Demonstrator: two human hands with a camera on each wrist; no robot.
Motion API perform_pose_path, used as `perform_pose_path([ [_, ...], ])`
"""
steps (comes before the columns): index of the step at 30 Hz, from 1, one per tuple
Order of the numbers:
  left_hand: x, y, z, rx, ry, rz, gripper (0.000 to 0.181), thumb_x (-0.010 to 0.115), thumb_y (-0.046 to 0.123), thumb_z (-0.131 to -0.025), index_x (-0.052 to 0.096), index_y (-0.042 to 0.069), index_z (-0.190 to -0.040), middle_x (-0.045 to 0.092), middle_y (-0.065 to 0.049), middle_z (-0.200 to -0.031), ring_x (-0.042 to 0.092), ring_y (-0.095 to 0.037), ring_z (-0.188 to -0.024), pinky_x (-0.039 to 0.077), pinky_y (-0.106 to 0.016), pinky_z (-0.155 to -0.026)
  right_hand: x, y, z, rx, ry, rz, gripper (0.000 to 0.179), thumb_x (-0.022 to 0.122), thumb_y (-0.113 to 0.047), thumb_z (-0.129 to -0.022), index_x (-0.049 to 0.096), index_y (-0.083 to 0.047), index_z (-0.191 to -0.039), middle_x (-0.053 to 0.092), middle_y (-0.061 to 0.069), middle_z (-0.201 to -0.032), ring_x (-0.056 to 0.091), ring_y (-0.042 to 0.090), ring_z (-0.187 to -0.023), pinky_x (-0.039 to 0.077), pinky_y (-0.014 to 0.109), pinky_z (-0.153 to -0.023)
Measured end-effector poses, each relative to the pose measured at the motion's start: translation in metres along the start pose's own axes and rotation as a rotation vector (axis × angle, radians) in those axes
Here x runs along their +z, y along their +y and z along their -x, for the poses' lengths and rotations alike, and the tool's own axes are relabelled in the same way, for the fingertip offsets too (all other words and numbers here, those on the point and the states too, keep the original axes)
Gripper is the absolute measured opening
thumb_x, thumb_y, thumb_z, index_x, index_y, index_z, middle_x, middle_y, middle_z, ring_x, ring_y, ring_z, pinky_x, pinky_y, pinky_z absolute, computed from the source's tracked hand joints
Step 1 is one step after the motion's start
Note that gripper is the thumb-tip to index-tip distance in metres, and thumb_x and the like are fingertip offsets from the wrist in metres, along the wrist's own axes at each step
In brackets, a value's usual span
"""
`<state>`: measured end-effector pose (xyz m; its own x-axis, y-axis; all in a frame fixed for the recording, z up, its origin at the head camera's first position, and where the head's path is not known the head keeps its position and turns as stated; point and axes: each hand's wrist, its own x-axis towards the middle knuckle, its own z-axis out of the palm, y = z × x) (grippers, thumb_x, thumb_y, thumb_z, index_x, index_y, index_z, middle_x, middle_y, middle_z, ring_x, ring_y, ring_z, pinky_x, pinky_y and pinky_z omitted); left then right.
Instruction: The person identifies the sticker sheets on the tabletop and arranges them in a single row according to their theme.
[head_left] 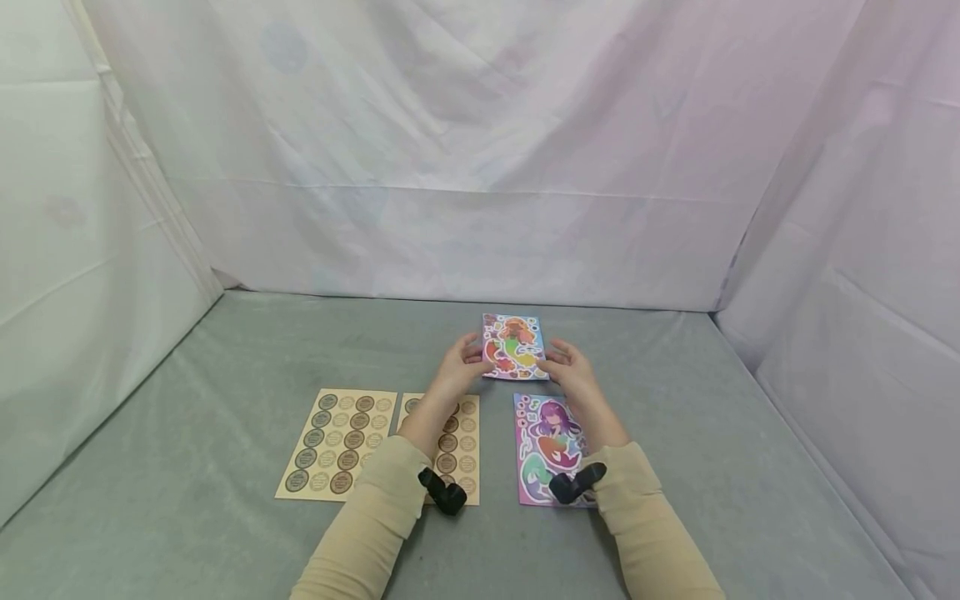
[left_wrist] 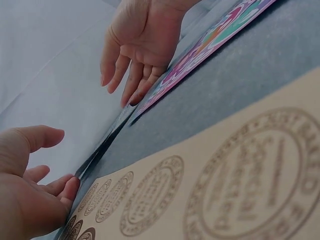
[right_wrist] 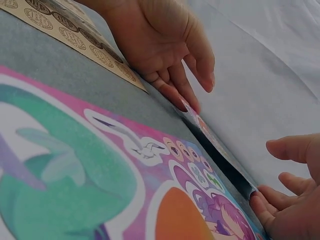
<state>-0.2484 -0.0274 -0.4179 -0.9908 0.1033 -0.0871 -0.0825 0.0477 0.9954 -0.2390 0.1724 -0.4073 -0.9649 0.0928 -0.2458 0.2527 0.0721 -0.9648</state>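
A small colourful mermaid sticker sheet lies at the far middle of the table, between both hands. At its left edge is my left hand, fingertips touching the edge and thumb held apart. My right hand touches the opposite edge in the same way; in the right wrist view its thumb stands clear of the sheet. A dark gap shows under the sheet's near edge there. Nearer, below the right wrist, lies a second mermaid sticker sheet, purple-haired, partly hidden by the right arm.
Two beige sheets of round brown label stickers lie side by side at the left. The left forearm covers part of the inner sheet. A grey cloth covers the table, with white curtains behind and at both sides.
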Motion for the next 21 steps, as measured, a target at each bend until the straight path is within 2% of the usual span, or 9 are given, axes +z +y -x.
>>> perform_pose_path([
  [11, -0.0001, -0.0032, -0.0024, 0.026, 0.071, -0.001, 0.067, 0.064, -0.008, -0.083, 0.038, 0.003, -0.144, 0.052, -0.020, -0.133, 0.055, -0.031, -0.115, 0.048, -0.035, -0.093, 0.0003, 0.0032, -0.0018, -0.057, 0.025, -0.021, 0.063, 0.061, 0.003, -0.089, 0.035, -0.005, -0.146, 0.045, 0.018, -0.139, 0.045, 0.032, -0.126, 0.038, 0.041, -0.104],
  [21, 0.0006, -0.0020, -0.0016, 0.027, 0.116, 0.029, 0.066, 0.061, -0.012, -0.082, 0.041, 0.002, -0.143, 0.057, -0.018, -0.127, 0.058, -0.032, -0.109, 0.051, -0.035, -0.088, 0.0015, 0.0052, -0.0019, -0.047, 0.069, -0.014, 0.065, 0.063, 0.005, -0.086, 0.038, -0.008, -0.145, 0.049, 0.017, -0.135, 0.050, 0.033, -0.120, 0.042, 0.040, -0.100],
])
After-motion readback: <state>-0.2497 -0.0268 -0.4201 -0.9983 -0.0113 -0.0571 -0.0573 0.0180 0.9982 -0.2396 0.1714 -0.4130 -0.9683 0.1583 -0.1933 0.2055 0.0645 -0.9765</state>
